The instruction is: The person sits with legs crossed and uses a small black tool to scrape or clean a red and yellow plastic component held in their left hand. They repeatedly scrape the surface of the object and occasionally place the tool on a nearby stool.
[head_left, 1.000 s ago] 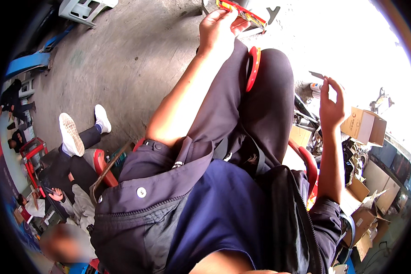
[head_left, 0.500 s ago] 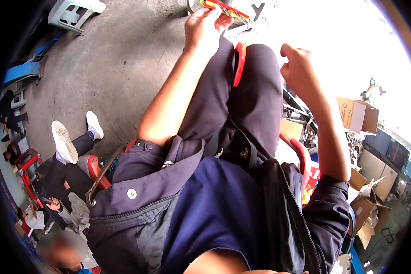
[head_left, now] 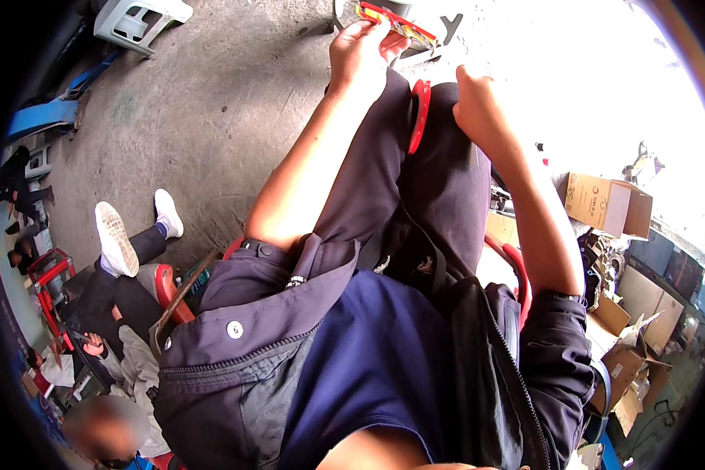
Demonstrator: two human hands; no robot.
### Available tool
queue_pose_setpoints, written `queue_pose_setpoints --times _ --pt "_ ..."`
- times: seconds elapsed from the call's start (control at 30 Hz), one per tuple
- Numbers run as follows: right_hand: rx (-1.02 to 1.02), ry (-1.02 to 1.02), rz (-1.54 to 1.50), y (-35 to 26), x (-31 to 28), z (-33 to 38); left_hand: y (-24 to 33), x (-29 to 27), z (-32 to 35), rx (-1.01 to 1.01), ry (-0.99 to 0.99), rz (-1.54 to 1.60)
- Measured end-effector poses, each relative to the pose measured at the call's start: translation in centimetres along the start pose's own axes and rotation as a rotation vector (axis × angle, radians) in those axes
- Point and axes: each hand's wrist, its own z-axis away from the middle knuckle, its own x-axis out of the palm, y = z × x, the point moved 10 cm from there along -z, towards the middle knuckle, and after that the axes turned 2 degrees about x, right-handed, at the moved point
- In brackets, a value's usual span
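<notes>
My left hand [head_left: 360,56] is out beyond my knees, its fingers closed round a flat, narrow red-and-yellow packet [head_left: 395,22]. Part of the packet lies behind the fingers, and its contents cannot be made out. Above my right knee, my right hand [head_left: 480,108] is curled closed, apart from the packet. Whatever its fingers hold, if anything, is hidden from this view. A curved red strip [head_left: 421,117] shows between my knees, touched by neither hand.
A grey plastic stool [head_left: 137,25] stands at the far left, near a blue metal frame [head_left: 43,117]. Another person in white shoes [head_left: 116,239] sits at my left. Open cardboard boxes [head_left: 595,200] and mixed parts are piled on my right. Glare washes out the far right.
My right hand has moved left, inward over my right knee. My left hand keeps its hold on the packet. The whole view has shifted slightly.
</notes>
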Motion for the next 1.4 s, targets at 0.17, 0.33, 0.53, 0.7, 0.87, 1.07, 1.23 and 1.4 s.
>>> queue_pose_setpoints --times 0.17,0.33,0.53,0.7,0.87,1.07,1.23,1.4 --pt "0.004 0.15 -0.256 0.3 -2.9 1.3 0.5 0.6 0.4 0.014 0.0 0.016" --pt "0.114 -0.12 -0.617 2.7 -3.1 0.1 1.8 1.1 1.2 0.088 -0.013 -0.025" --pt "-0.01 -0.14 -0.715 1.5 -0.1 -0.6 2.1 1.5 1.4 0.076 0.01 -0.014" --pt "0.032 -0.389 -0.655 -0.7 2.8 -2.8 2.1 0.5 1.2 0.081 0.06 -0.009" --pt "0.007 -0.411 -0.684 -0.5 3.1 -3.9 2.0 0.9 0.7 0.068 0.021 -0.013" --pt "-0.235 -0.223 -0.712 -1.7 0.1 -3.8 1.7 1.2 0.9 0.071 0.011 -0.119" --pt "-0.364 0.012 -0.665 -2.6 -4.3 -2.9 2.3 2.7 2.2 0.115 -0.033 -0.31" --pt "-0.453 0.17 -0.606 -3.6 -5.1 -2.7 2.7 3.5 3.5 0.14 -0.102 -0.478"
